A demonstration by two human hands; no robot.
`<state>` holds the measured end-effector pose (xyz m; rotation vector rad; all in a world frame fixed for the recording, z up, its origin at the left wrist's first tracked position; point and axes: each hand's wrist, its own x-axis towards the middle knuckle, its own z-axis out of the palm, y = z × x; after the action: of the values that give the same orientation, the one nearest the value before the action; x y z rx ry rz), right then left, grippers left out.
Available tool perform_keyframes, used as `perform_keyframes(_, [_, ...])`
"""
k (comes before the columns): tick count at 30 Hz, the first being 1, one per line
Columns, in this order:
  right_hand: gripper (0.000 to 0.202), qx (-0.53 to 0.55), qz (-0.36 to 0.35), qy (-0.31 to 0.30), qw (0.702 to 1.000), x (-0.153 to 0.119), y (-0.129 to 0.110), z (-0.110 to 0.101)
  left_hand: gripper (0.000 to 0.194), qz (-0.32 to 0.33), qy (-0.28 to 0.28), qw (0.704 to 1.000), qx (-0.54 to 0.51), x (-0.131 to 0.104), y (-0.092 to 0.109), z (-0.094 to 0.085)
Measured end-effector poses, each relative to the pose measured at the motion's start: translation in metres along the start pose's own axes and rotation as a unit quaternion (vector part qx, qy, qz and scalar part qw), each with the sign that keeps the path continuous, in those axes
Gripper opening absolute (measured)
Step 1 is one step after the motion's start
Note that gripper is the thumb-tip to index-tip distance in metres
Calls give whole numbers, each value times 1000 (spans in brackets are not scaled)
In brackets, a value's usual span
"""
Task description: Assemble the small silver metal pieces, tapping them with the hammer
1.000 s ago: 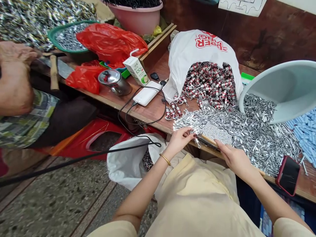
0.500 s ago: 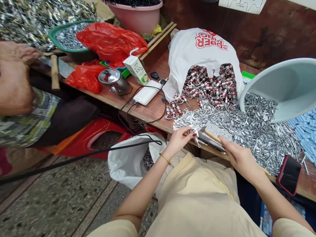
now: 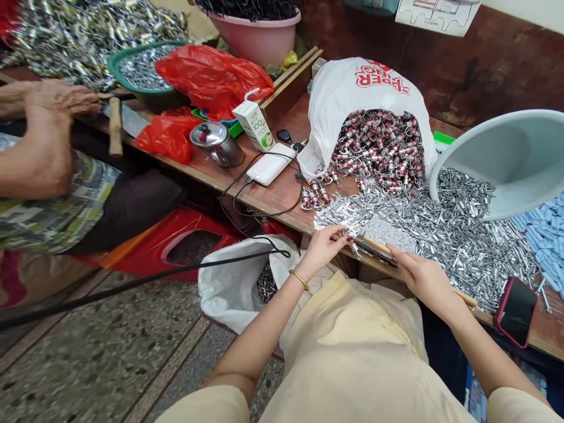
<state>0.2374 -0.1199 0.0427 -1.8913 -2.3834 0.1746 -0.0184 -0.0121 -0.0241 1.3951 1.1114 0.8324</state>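
Observation:
My left hand (image 3: 328, 245) pinches a small silver-and-red metal fitting with a ring end (image 3: 355, 249) at the table's front edge. My right hand (image 3: 425, 281) is wrapped round the wooden handle of a hammer (image 3: 374, 244). The hammer's head is close to the fitting; whether they touch, I cannot tell. Just behind the hammer lies a grey speckled block (image 3: 392, 234), with loose flat metal pieces (image 3: 458, 249) heaped around it. Similar red-and-silver fittings (image 3: 379, 147) spill from a white plastic bag (image 3: 326, 94).
A tipped grey basin (image 3: 520, 164) and a red-cased phone (image 3: 516, 311) are on the right. A power bank (image 3: 271, 165), metal mug (image 3: 217, 144) and drink carton (image 3: 253, 126) stand left. Below is a white sack (image 3: 227, 288). Another person's arm (image 3: 39, 135) is at far left.
The view has shifted slightly, so the things at left sit further right. The hammer's head is a little lower beside the fitting. Both hands keep their holds.

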Motion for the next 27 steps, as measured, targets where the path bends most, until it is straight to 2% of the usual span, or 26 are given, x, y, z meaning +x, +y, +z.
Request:
perform_keyframes(3, [45,-2,44,104,994,-7,13,6,50,-29,-2,990,-140,-13,9,1])
perform_keyframes(6, [42,-46,72,179,980,-15,24,18,56,-41,-32,955,-293,-27,22,2])
perform_keyframes(9, [39,-71,64,201,975,-21,30,35,59,-56,-69,927,-365,-36,31,4])
perform_keyframes(13, [37,-61,86,223,969,-19,33,52,59,-56,-81,909,-404,-38,36,8])
perform_keyframes(17, [36,-23,96,230,968,-13,34,53,63,-58,-80,897,-430,-39,38,11])
perform_keyframes(19, [37,12,79,247,966,-10,28,45,61,-71,-64,891,-445,-41,38,14])
perform_keyframes(22, [47,127,29,267,955,-5,5,28,44,-104,-42,881,-460,-45,36,25])
perform_keyframes(24, [53,224,-13,249,942,2,-15,16,38,-128,-56,880,-454,-47,34,35])
perform_keyframes(27, [36,326,-23,195,925,15,-41,5,40,-154,-98,886,-426,-53,34,45])
